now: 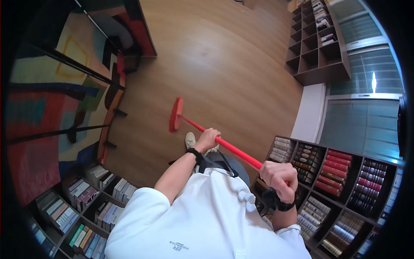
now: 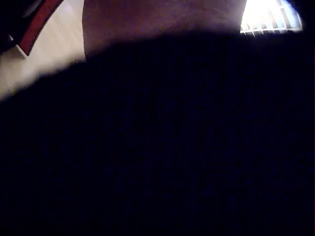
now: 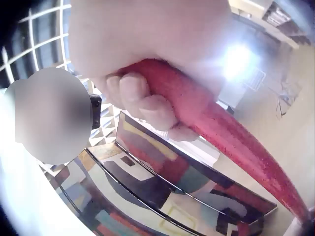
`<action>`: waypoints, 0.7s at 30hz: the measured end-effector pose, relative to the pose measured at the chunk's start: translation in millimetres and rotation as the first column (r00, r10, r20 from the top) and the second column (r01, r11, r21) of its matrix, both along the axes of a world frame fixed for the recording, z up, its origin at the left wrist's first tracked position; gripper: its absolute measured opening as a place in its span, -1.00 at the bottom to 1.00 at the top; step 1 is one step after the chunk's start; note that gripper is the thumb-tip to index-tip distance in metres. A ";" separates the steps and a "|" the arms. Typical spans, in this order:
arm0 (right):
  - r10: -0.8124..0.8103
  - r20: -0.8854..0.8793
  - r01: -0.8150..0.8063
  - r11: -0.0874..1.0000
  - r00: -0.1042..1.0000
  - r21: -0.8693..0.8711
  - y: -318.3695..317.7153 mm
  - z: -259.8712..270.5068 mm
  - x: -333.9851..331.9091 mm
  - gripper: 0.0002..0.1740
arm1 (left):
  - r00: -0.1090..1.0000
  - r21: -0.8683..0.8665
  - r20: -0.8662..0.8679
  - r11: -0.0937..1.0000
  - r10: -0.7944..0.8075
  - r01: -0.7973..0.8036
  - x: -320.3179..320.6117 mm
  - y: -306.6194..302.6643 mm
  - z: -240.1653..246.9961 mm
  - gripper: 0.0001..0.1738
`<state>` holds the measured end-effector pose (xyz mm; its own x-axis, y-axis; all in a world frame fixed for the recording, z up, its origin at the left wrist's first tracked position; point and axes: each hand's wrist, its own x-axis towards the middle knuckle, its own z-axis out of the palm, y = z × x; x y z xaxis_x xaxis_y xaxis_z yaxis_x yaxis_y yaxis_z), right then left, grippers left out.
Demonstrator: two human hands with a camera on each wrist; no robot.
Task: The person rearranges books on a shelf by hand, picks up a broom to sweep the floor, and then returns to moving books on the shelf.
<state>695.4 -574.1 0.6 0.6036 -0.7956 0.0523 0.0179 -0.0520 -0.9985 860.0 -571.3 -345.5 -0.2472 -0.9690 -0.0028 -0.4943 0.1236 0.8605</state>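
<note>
A red broom head [image 1: 176,114] is on the wooden floor in the head view, and its red handle [image 1: 239,153] slants down to the right across the front of the person. Partway along the handle, the left hand [image 1: 208,140] grips it. Near the handle's upper end the right hand [image 1: 279,176] is wrapped round it. The right wrist view shows the right hand [image 3: 147,59] from close by, fingers curled round the red handle [image 3: 236,142]. Dark material covers most of the left wrist view, with bare skin above it; the left fingers are hidden there.
Painted panels [image 1: 77,82] stand on the left. Bookshelves with books are at lower left [image 1: 82,194] and lower right [image 1: 332,172]. A cubby shelf [image 1: 317,39] stands at upper right beside windows [image 1: 366,116]. Wooden floor [image 1: 215,56] stretches between them; a shoe [image 1: 189,139] is close to the broom.
</note>
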 end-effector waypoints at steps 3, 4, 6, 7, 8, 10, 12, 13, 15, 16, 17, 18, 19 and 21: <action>-0.022 -0.064 0.013 0.989 0.998 -0.146 15.8 8.8 1.0 -0.74 | 0.991 -0.028 -0.058 0.992 -0.121 0.120 -22.1 -22.9 6.1 -0.94; 0.000 -0.085 -0.014 0.986 0.996 -0.166 20.2 11.3 1.1 -0.76 | 0.983 -0.028 -0.094 0.987 -0.159 0.157 -25.6 -26.9 9.2 -0.94; -0.044 0.013 0.045 0.978 0.999 -0.203 22.3 18.8 -3.2 -0.73 | 0.974 -0.033 -0.071 0.976 -0.216 0.215 -28.0 -32.7 30.6 -0.92; -0.084 0.088 0.101 0.973 0.993 -0.208 22.8 22.5 -9.3 -0.71 | 0.966 -0.041 -0.052 0.967 -0.254 0.252 -29.7 -36.0 42.9 -0.90; -0.063 0.177 0.097 0.976 0.982 -0.194 20.0 25.9 -16.0 -0.68 | 0.960 -0.037 -0.051 0.961 -0.275 0.273 -31.4 -32.4 51.4 -0.90; -0.025 0.260 0.068 0.985 0.965 -0.158 11.5 25.5 -28.1 -0.68 | 0.981 0.016 0.013 0.981 -0.193 0.192 -26.4 -27.0 63.4 -0.87; -0.067 0.342 0.100 0.992 0.937 -0.082 2.8 10.7 -30.2 -0.67 | 0.977 0.042 0.096 0.981 -0.191 0.187 -5.5 -18.4 61.5 -0.84; -0.110 0.303 0.113 0.994 0.947 0.007 0.3 -1.3 -31.6 -0.67 | 0.978 0.051 0.140 0.988 -0.155 0.149 6.3 -10.1 43.8 -0.82; -0.100 0.180 0.085 0.992 0.979 0.090 -12.0 -32.3 -23.9 -0.57 | 0.983 0.138 0.163 0.988 -0.084 0.062 37.1 8.3 -0.5 -0.81; -0.087 0.177 0.060 0.987 0.980 0.150 -17.9 -50.4 -18.9 -0.53 | 0.990 0.202 0.131 0.979 -0.051 0.024 50.7 13.0 24.3 -0.83; -0.086 0.163 0.051 0.977 0.983 0.208 -23.8 -60.7 -13.0 -0.53 | 0.982 0.195 0.191 0.980 0.003 -0.041 61.8 23.2 -1.6 -0.88; -0.075 0.168 0.029 0.965 0.983 0.262 -30.4 -71.9 -8.7 -0.52 | 0.964 0.192 0.264 0.978 0.026 -0.079 72.4 29.0 -18.2 -0.89; -0.044 0.203 -0.011 0.966 0.978 0.257 -36.4 -87.7 -8.2 -0.52 | 0.961 0.181 0.273 0.980 0.034 -0.086 82.2 26.5 -19.3 -0.89; -0.023 0.213 -0.037 0.961 0.977 0.274 -49.3 -89.7 -8.5 -0.52 | 0.937 0.284 0.328 0.958 -0.122 0.025 81.8 13.8 -18.4 -0.84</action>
